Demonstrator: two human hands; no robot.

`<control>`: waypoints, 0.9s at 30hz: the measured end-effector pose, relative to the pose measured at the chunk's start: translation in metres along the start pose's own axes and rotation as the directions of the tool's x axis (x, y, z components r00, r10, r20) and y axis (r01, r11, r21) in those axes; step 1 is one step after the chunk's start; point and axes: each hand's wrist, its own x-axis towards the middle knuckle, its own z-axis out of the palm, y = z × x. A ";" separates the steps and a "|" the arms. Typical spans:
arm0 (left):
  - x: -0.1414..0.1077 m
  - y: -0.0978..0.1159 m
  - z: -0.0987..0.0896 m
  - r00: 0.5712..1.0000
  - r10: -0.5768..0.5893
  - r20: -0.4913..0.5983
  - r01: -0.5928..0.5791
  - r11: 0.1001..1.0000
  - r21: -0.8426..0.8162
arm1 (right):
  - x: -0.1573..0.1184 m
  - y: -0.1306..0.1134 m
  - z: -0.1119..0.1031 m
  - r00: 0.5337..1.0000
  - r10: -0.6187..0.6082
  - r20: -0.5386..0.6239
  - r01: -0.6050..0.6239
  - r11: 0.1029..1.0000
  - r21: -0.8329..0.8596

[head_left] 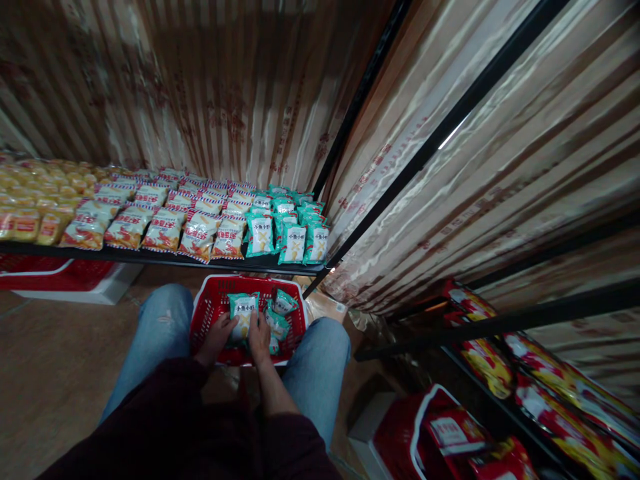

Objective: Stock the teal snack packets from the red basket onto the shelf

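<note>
Between my knees stands a red basket [215,293] with a white rim. Over it I hold a teal and white snack bag [243,309] upright, its printed front facing me. My left hand [216,339] is closed on the bag's left edge, and my right hand [259,337] grips its right side. Several more teal bags [278,325] lie in the right part of the basket. On the shelf just beyond, similar teal bags [293,243] stand in rows at the right end.
The black shelf [150,259] also carries red and white snack bags [165,228] and yellow packs [26,223]. A black post [385,213] rises at its right end. At the lower right are another red basket [400,433] and a rack with red and yellow bags [545,400].
</note>
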 end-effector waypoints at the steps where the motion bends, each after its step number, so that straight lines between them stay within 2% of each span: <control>1: 0.002 -0.001 0.001 1.000 0.004 -0.007 -0.004 1.000 0.004 | 0.000 -0.001 0.000 1.000 -0.007 -0.006 0.007 1.000 -0.018; 7: 0.014 -0.008 0.007 0.993 0.106 -0.058 -0.101 0.991 0.090 | -0.001 -0.005 -0.001 0.995 -0.093 -0.024 0.092 0.995 -0.041; 12: 0.017 -0.008 0.010 0.978 0.186 -0.094 -0.156 0.952 0.264 | -0.006 -0.013 -0.005 0.972 -0.224 -0.069 0.222 0.974 -0.040; 16: 0.017 0.000 0.015 0.957 0.267 -0.116 -0.211 0.910 0.356 | -0.009 -0.020 -0.007 0.949 -0.305 -0.084 0.298 0.951 -0.085; 21: 0.016 0.011 0.022 0.934 0.333 -0.127 -0.250 0.866 0.434 | -0.006 -0.014 -0.005 0.920 -0.379 -0.099 0.364 0.921 -0.141; 27: 0.012 0.021 0.027 0.900 0.412 -0.145 -0.307 0.832 0.462 | -0.003 -0.014 -0.004 0.896 -0.430 -0.111 0.407 0.894 -0.187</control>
